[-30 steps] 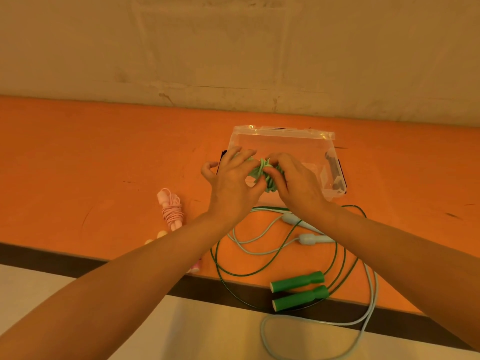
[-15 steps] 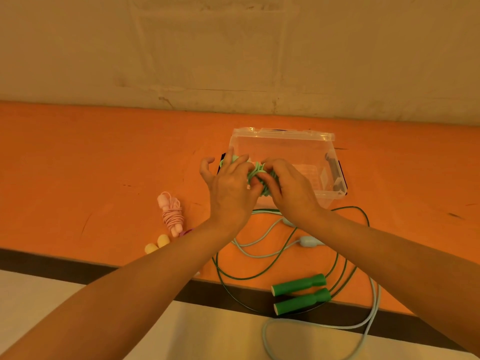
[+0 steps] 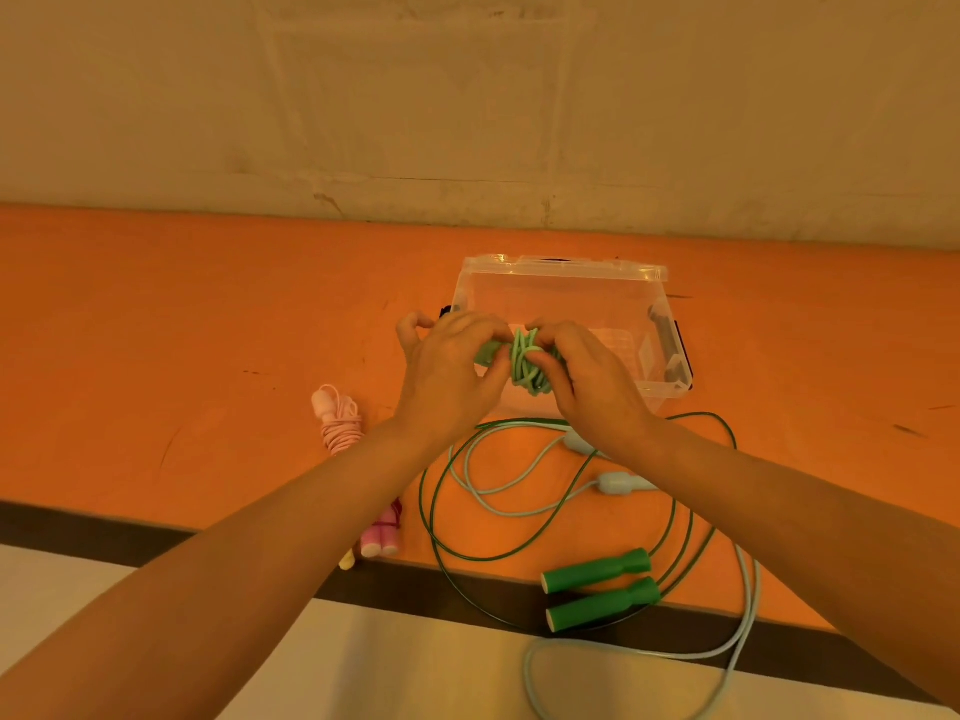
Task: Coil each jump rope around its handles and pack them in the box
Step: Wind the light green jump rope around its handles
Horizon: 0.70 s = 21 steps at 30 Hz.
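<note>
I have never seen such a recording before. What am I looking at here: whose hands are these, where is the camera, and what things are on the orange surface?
There is no machine here. A person wears a camera on the head, so it looks forward and down on their two bare arms. The left hand and right hand together hold a light green rope bundle, in front of a clear plastic box. On the orange table lie a coiled pink rope, a loose dark green rope with two green handles, and a loose pale blue rope. Another pink bundle lies near the table edge, partly hidden by the left arm.
</note>
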Each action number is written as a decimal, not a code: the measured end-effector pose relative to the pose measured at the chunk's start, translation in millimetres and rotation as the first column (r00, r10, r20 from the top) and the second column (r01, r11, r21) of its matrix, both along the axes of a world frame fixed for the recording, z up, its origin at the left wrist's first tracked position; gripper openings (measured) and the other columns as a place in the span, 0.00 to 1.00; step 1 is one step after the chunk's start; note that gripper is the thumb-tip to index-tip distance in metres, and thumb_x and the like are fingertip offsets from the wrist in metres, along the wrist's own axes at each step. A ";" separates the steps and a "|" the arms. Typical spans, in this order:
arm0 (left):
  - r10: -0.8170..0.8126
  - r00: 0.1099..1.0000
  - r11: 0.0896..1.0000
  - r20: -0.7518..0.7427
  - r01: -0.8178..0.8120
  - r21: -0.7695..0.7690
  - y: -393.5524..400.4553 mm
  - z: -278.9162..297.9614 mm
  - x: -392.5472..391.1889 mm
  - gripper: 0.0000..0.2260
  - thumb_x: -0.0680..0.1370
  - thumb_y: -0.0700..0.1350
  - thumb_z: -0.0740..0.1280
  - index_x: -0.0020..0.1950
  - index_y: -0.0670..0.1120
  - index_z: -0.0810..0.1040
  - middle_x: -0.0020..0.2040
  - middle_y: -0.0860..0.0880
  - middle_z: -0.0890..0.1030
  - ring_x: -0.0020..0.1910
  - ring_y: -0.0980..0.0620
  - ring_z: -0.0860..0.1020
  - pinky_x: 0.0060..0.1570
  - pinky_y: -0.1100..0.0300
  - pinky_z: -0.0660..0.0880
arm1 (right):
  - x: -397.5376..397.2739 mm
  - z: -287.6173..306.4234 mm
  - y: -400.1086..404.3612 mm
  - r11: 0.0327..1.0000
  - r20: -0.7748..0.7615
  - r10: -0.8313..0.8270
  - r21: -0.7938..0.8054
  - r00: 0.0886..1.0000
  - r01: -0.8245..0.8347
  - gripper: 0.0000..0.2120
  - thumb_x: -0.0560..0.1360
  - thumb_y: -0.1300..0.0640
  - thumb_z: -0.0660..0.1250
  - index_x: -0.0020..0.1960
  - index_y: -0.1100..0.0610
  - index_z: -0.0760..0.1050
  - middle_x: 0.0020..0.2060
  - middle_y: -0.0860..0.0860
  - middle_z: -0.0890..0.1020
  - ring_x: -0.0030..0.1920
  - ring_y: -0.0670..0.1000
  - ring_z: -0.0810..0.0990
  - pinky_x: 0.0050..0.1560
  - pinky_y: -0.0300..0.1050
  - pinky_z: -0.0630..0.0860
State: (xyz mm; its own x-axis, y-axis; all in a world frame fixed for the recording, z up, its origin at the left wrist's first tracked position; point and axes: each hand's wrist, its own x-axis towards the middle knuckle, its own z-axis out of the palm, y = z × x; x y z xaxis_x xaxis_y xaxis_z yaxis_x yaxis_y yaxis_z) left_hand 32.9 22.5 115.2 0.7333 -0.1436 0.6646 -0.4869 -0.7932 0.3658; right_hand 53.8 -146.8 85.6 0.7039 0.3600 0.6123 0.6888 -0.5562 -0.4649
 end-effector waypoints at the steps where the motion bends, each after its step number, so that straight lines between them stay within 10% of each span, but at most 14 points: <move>1: -0.018 1.000 0.999 0.004 0.017 0.034 1.8 0.4 1.0 0.07 0.73 0.45 0.66 0.49 0.52 0.80 0.47 0.57 0.82 0.49 0.57 0.78 0.52 0.59 0.52 | 0.3 0.1 -0.6 1.000 -0.002 0.010 -0.006 1.000 -0.010 0.05 0.80 0.53 0.56 0.52 0.54 0.66 0.51 0.55 0.78 0.49 0.50 0.74 0.44 0.39 0.68; 21: -0.298 0.930 0.819 0.216 0.133 0.558 21.9 0.7 16.1 0.08 0.76 0.46 0.64 0.46 0.47 0.82 0.33 0.52 0.77 0.38 0.52 0.68 0.41 0.57 0.60 | -8.7 -3.7 -1.0 0.998 -0.151 0.021 -0.055 0.988 -0.029 0.20 0.79 0.48 0.53 0.54 0.64 0.72 0.51 0.57 0.80 0.49 0.58 0.78 0.45 0.57 0.76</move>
